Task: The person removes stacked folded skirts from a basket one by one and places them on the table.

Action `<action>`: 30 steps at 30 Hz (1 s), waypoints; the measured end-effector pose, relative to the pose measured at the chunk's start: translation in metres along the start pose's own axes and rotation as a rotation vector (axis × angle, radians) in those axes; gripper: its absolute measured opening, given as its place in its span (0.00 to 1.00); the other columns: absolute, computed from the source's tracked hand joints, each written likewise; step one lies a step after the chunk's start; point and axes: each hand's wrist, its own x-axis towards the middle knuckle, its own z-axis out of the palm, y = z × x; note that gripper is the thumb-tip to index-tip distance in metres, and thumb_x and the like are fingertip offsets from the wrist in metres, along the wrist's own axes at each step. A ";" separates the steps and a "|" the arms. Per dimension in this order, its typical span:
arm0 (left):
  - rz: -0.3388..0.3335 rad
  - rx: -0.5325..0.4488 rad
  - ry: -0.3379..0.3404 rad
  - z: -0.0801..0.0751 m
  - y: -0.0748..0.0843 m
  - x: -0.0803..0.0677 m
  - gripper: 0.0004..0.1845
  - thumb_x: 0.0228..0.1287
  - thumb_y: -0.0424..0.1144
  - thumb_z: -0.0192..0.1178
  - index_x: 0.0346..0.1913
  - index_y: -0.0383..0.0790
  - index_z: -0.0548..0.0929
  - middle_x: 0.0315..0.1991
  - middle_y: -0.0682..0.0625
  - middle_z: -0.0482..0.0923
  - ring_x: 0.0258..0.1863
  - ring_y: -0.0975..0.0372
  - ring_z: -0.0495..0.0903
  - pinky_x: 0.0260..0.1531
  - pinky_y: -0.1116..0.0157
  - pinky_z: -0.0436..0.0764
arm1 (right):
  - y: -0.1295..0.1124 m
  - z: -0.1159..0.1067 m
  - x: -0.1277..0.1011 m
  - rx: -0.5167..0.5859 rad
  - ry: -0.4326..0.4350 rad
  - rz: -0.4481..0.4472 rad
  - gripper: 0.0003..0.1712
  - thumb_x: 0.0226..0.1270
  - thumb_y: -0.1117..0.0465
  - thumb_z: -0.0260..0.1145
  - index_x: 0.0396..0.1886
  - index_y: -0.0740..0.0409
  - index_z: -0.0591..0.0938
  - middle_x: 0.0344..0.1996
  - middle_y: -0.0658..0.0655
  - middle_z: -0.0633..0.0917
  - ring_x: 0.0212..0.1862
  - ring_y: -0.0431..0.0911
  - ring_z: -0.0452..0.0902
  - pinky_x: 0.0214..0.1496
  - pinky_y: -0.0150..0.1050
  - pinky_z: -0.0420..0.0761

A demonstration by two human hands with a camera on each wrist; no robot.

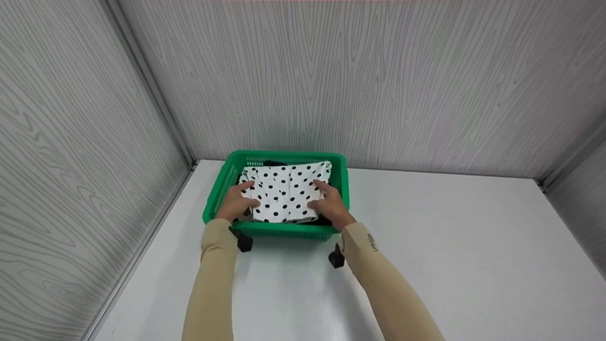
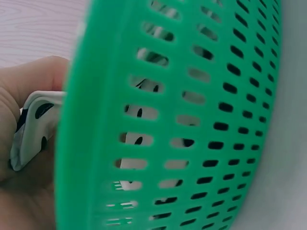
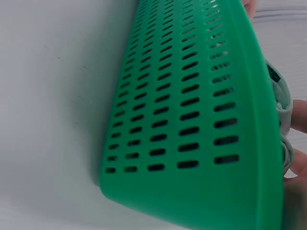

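A folded white cloth with black polka dots (image 1: 279, 194) lies in the green plastic basket (image 1: 284, 227). My left hand (image 1: 235, 202) grips its left edge, and the left wrist view shows the folded edge (image 2: 36, 124) between thumb and fingers. At the opposite edge my right hand (image 1: 330, 204) holds the cloth, thumb and a finger over the top. In the right wrist view the basket wall (image 3: 192, 143) hides much of that hand. Something black (image 1: 274, 163) shows in the basket behind the cloth; its kind cannot be told.
The basket stands on a white table (image 1: 450, 246), near the grey wood-grain back panel (image 1: 307, 85). Another panel (image 1: 71, 156) rises along the left side. Black wrist devices (image 1: 336, 258) hang below both sleeves, in front of the basket.
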 end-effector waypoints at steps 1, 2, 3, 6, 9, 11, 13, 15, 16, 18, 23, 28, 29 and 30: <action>0.005 -0.006 0.006 0.000 0.001 -0.001 0.38 0.61 0.27 0.61 0.76 0.33 0.64 0.76 0.33 0.58 0.35 0.57 0.74 0.42 0.57 0.77 | -0.001 -0.003 -0.001 0.008 -0.003 -0.011 0.44 0.62 0.74 0.66 0.78 0.57 0.65 0.78 0.62 0.61 0.76 0.54 0.55 0.76 0.51 0.57; 0.008 -0.010 0.013 0.000 0.003 -0.001 0.38 0.61 0.27 0.61 0.76 0.33 0.65 0.75 0.34 0.59 0.30 0.60 0.73 0.39 0.59 0.77 | -0.003 -0.005 -0.002 0.014 -0.007 -0.023 0.44 0.62 0.74 0.66 0.78 0.57 0.65 0.78 0.62 0.61 0.76 0.54 0.56 0.76 0.51 0.57; 0.012 -0.014 0.020 0.001 0.004 -0.002 0.38 0.61 0.27 0.62 0.76 0.34 0.65 0.75 0.34 0.60 0.25 0.62 0.71 0.35 0.60 0.77 | -0.004 -0.008 -0.004 0.021 -0.012 -0.032 0.44 0.62 0.74 0.66 0.79 0.57 0.65 0.78 0.62 0.60 0.76 0.54 0.56 0.76 0.51 0.57; 0.029 -0.027 0.037 0.002 0.007 -0.005 0.39 0.60 0.27 0.62 0.76 0.35 0.66 0.75 0.35 0.61 0.21 0.65 0.71 0.32 0.61 0.77 | -0.007 -0.015 -0.009 0.032 -0.025 -0.058 0.45 0.62 0.74 0.66 0.79 0.56 0.65 0.79 0.61 0.58 0.76 0.52 0.55 0.76 0.51 0.56; 0.051 -0.024 0.056 0.005 0.012 -0.008 0.38 0.60 0.27 0.63 0.76 0.36 0.67 0.75 0.36 0.62 0.22 0.65 0.71 0.33 0.61 0.78 | -0.008 -0.021 -0.015 0.023 -0.026 -0.064 0.44 0.63 0.72 0.66 0.79 0.54 0.65 0.79 0.61 0.56 0.77 0.52 0.52 0.76 0.53 0.53; 0.067 -0.025 0.060 0.008 0.015 -0.010 0.38 0.61 0.27 0.64 0.76 0.36 0.67 0.74 0.36 0.62 0.22 0.64 0.72 0.32 0.62 0.78 | -0.008 -0.025 -0.020 0.021 -0.019 -0.064 0.44 0.63 0.71 0.66 0.79 0.53 0.65 0.79 0.61 0.56 0.77 0.52 0.51 0.76 0.54 0.53; 0.068 -0.027 0.066 0.010 0.019 -0.012 0.38 0.61 0.27 0.64 0.76 0.36 0.67 0.74 0.36 0.62 0.24 0.64 0.74 0.31 0.64 0.78 | -0.008 -0.029 -0.024 0.024 -0.013 -0.065 0.44 0.64 0.71 0.66 0.79 0.52 0.64 0.79 0.61 0.55 0.76 0.52 0.51 0.77 0.54 0.52; 0.067 -0.026 0.073 0.012 0.023 -0.014 0.39 0.61 0.27 0.64 0.76 0.37 0.67 0.75 0.36 0.62 0.28 0.60 0.77 0.34 0.64 0.79 | -0.009 -0.033 -0.027 0.027 -0.015 -0.072 0.44 0.64 0.71 0.66 0.80 0.52 0.64 0.79 0.61 0.55 0.76 0.52 0.51 0.77 0.53 0.52; 0.068 -0.028 0.075 0.012 0.024 -0.015 0.39 0.61 0.27 0.64 0.76 0.37 0.66 0.75 0.36 0.61 0.31 0.57 0.78 0.36 0.63 0.79 | -0.008 -0.034 -0.027 0.025 -0.018 -0.079 0.44 0.64 0.71 0.66 0.80 0.52 0.64 0.79 0.61 0.55 0.76 0.52 0.51 0.77 0.53 0.52; 0.070 -0.026 0.084 0.013 0.028 -0.016 0.39 0.62 0.28 0.64 0.77 0.38 0.66 0.76 0.37 0.60 0.45 0.52 0.80 0.48 0.58 0.79 | -0.009 -0.038 -0.029 0.025 -0.024 -0.094 0.44 0.64 0.71 0.66 0.80 0.52 0.63 0.80 0.61 0.55 0.77 0.52 0.51 0.77 0.53 0.52; 0.109 -0.039 0.083 0.017 0.038 -0.016 0.39 0.61 0.27 0.64 0.77 0.38 0.66 0.77 0.39 0.60 0.67 0.48 0.67 0.64 0.51 0.69 | -0.013 -0.047 -0.033 0.042 -0.016 -0.161 0.44 0.63 0.73 0.65 0.79 0.55 0.64 0.79 0.62 0.57 0.76 0.52 0.54 0.76 0.52 0.56; 0.123 -0.064 0.077 0.022 0.041 -0.015 0.39 0.60 0.26 0.64 0.77 0.37 0.66 0.76 0.40 0.60 0.66 0.50 0.68 0.61 0.51 0.72 | -0.018 -0.053 -0.036 0.045 -0.026 -0.201 0.44 0.62 0.74 0.64 0.79 0.57 0.63 0.78 0.63 0.58 0.75 0.52 0.58 0.74 0.49 0.60; 0.124 -0.066 0.076 0.023 0.041 -0.015 0.39 0.60 0.26 0.64 0.76 0.37 0.66 0.76 0.40 0.60 0.67 0.50 0.67 0.62 0.51 0.71 | -0.018 -0.054 -0.037 0.046 -0.026 -0.206 0.44 0.62 0.74 0.64 0.79 0.57 0.63 0.78 0.63 0.58 0.75 0.52 0.58 0.74 0.49 0.61; 0.123 -0.065 0.075 0.024 0.041 -0.015 0.40 0.60 0.26 0.64 0.77 0.38 0.66 0.76 0.40 0.60 0.69 0.50 0.66 0.64 0.50 0.69 | -0.019 -0.054 -0.037 0.043 -0.027 -0.213 0.44 0.62 0.74 0.64 0.79 0.58 0.63 0.78 0.63 0.59 0.75 0.52 0.58 0.74 0.49 0.61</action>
